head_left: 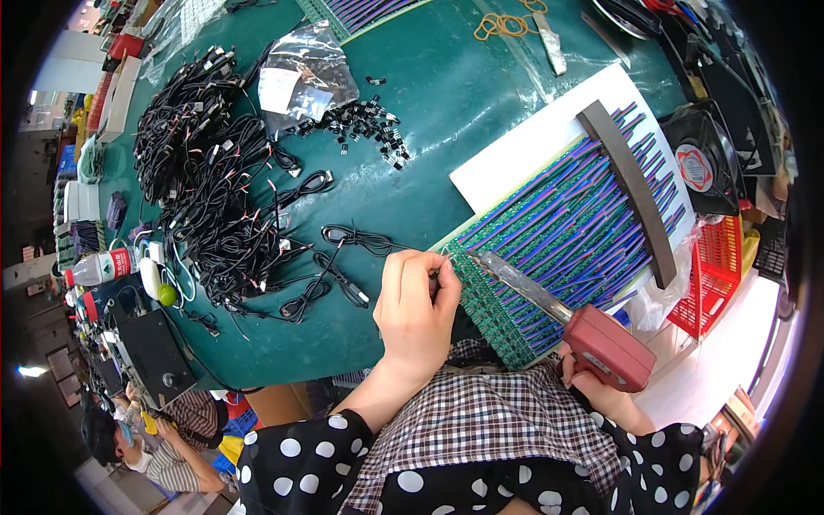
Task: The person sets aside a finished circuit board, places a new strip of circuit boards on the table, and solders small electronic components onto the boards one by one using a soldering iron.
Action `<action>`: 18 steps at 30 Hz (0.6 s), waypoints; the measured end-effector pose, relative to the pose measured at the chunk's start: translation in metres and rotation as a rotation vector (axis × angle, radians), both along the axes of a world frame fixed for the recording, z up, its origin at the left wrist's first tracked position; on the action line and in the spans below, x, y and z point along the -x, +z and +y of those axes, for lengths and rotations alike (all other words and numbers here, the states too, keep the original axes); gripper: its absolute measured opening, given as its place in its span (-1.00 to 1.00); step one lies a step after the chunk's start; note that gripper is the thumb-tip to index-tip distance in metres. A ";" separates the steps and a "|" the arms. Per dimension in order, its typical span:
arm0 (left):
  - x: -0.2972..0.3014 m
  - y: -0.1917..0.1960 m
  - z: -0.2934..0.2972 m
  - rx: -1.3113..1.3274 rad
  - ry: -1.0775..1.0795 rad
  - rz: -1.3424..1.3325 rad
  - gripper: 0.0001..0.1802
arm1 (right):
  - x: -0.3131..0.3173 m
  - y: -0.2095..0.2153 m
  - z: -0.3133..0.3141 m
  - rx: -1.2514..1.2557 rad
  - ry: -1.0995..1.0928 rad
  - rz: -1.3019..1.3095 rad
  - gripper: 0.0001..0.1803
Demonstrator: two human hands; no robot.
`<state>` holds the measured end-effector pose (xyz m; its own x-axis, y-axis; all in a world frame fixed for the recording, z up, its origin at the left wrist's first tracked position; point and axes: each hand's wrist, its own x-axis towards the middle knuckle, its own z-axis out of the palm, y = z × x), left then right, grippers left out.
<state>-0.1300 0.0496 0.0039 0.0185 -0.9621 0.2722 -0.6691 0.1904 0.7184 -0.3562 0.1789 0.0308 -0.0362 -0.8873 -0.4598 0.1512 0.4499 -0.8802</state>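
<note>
My left hand (416, 305) is closed in a pinch at the near left corner of a green circuit board panel (498, 322). Between its fingertips is the end of a black cable (369, 238), whose coil lies just left of the hand. My right hand (592, 388) is wrapped round a dark red soldering gun (611, 346), partly hidden behind its body. The gun's long tip reaches left over the panel, ending close to my left fingertips. Rows of blue, purple and red wires (549, 219) cover the panel, with a dark bar (631, 184) lying across them.
A heap of black cables (215, 172) fills the left of the green table (412, 94). Behind it are a plastic bag (309, 69) and loose small black parts (369, 129). A fan (699, 159) and red basket (717, 275) stand right. Another person (163, 438) sits at lower left.
</note>
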 end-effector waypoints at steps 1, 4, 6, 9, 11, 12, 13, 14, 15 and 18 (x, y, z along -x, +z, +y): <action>-0.001 0.002 0.000 -0.012 -0.020 0.023 -0.83 | 0.000 0.000 0.001 0.020 0.031 0.050 -0.21; -0.010 0.009 -0.004 -0.136 -0.086 0.134 -0.84 | 0.003 -0.001 0.003 0.057 0.103 0.163 -0.23; -0.016 0.015 -0.009 -0.227 -0.148 0.242 -0.85 | 0.005 -0.002 0.004 0.067 0.130 0.193 -0.23; -0.021 0.025 -0.014 -0.298 -0.216 0.121 -0.85 | 0.006 -0.005 0.006 0.123 0.168 0.230 -0.24; -0.020 0.031 -0.017 -0.324 -0.235 0.056 -0.86 | 0.004 -0.006 0.007 0.148 0.128 0.192 -0.26; -0.019 0.033 -0.019 -0.336 -0.244 0.024 -0.86 | 0.004 -0.006 0.007 0.140 0.116 0.182 -0.26; -0.018 0.035 -0.020 -0.364 -0.245 0.016 -0.86 | 0.003 -0.007 0.007 0.151 0.133 0.229 -0.26; -0.018 0.037 -0.021 -0.391 -0.244 0.009 -0.87 | 0.003 -0.007 0.007 0.144 0.174 0.298 -0.26; -0.018 0.039 -0.023 -0.414 -0.247 0.004 -0.87 | 0.003 -0.007 0.006 0.138 0.201 0.345 -0.25; -0.018 0.042 -0.027 -0.442 -0.270 -0.024 -0.87 | 0.007 -0.007 0.005 0.127 0.257 0.419 -0.24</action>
<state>-0.1120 0.0224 0.0459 -0.2474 -0.9549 -0.1644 -0.6553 0.0399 0.7543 -0.3629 0.1838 0.0238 0.0324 -0.9396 -0.3407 -0.3286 0.3119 -0.8915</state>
